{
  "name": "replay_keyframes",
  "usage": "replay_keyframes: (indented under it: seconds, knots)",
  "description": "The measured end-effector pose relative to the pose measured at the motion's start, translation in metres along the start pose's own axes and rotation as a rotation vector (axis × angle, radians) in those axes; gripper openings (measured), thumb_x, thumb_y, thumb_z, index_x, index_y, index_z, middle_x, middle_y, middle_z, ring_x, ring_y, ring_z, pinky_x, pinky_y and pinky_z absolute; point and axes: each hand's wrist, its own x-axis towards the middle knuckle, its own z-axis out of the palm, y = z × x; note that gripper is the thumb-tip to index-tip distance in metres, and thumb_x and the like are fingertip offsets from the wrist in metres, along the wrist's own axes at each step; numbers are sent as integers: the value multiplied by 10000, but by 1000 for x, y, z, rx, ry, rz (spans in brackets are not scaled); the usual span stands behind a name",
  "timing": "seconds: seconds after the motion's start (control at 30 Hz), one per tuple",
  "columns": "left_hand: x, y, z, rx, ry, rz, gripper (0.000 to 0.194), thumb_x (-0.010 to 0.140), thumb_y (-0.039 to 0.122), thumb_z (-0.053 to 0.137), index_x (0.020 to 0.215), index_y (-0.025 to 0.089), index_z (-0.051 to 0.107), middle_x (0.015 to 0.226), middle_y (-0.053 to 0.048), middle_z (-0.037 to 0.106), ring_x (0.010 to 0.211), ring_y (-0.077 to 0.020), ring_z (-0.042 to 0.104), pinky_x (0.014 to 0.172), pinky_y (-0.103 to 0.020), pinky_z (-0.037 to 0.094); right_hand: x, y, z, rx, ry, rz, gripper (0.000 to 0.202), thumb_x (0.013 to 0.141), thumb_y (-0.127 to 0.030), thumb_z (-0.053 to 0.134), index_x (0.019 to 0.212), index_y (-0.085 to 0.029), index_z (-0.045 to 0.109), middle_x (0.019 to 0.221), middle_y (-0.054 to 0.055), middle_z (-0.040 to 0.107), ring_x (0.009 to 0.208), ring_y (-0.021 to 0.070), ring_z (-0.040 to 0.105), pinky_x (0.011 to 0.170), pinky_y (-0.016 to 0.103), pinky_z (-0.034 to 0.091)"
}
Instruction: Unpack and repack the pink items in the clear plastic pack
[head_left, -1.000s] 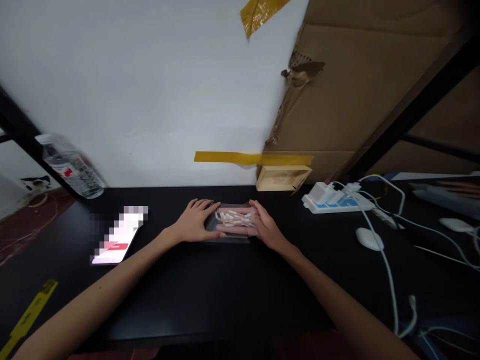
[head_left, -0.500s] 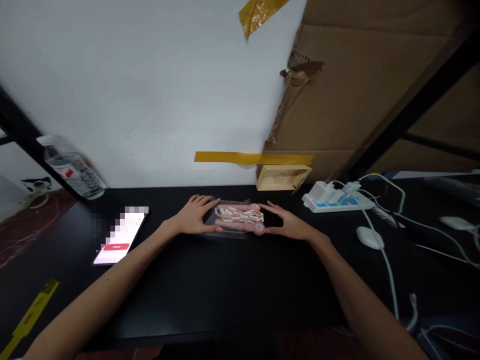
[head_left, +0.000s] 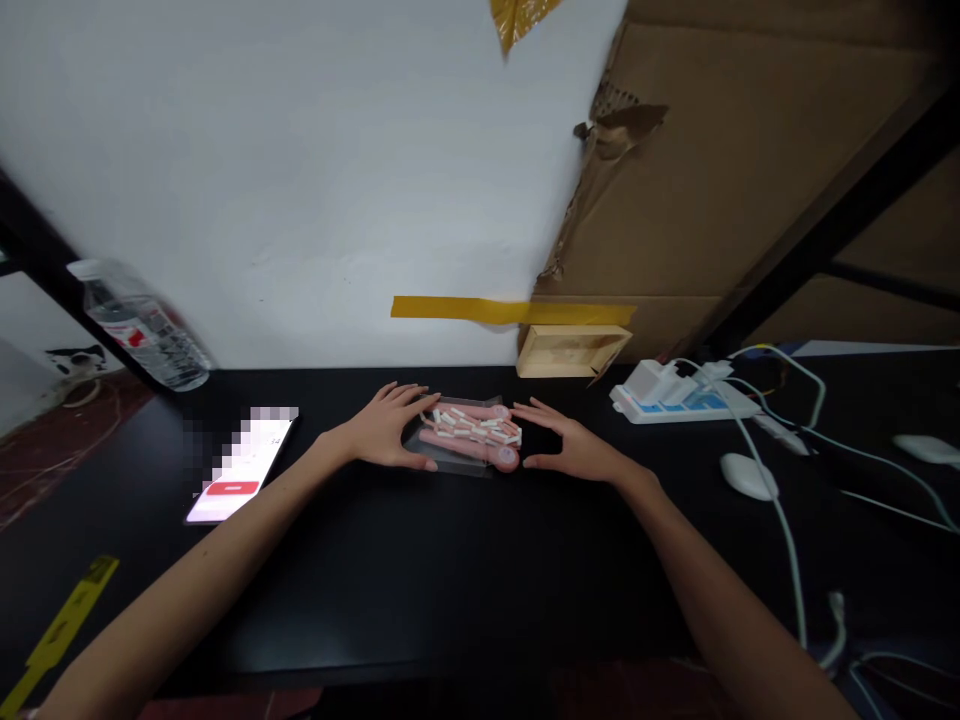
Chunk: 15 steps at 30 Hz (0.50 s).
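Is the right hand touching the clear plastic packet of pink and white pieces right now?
Apart. The head view shows dark tabletop between the right hand and the clear plastic packet; its fingers are spread open beside the packet's right end.

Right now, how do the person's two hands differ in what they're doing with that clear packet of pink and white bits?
The left hand lies flat on the clear packet, pinning its left edge; the right hand sits just off its right end, touching nothing clearly. The left hand's fingers are laid down; the right hand's are spread and lifted. Both rest low over the black table, palms down.
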Motion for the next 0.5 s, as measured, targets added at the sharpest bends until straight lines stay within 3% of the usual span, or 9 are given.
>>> replay_keyframes:
  seconds: [0.13,0.27,0.37,0.5]
  knots:
    - [-2,1,-1,-20,1,14,1128,639,836,662,1538,245,321,1543,-164,384,1417,-412,332,1156,-599,190,2,1,5,-63,12,-17,738,711,-481,831,1387,-354,563,1526,46,473,1482,348,276,1177,634,241]
    - [-2,9,-1,-2,-1,11,1091,673,826,643,1532,228,334,1531,-175,396,1401,-395,361,1149,-588,201,8,-13,16,-89,23,-61,665,703,-501,833,1318,-343,635,1527,60,471,1449,372,341,1165,615,280]
    - [-1,12,-1,-2,7,5,1084,672,831,638,1525,228,346,1519,-173,411,1394,-393,370,1147,-589,204,9,-19,20,-86,44,-65,692,693,-545,824,1315,-302,640,1524,95,468,1405,362,415,1147,581,334]
    - [0,11,1,7,10,-3,1076,678,820,643,1516,208,360,1514,-185,414,1388,-384,382,1146,-585,209,5,-9,16,-115,132,31,784,683,-601,803,1348,-237,604,1436,146,546,1364,362,467,1127,577,369]
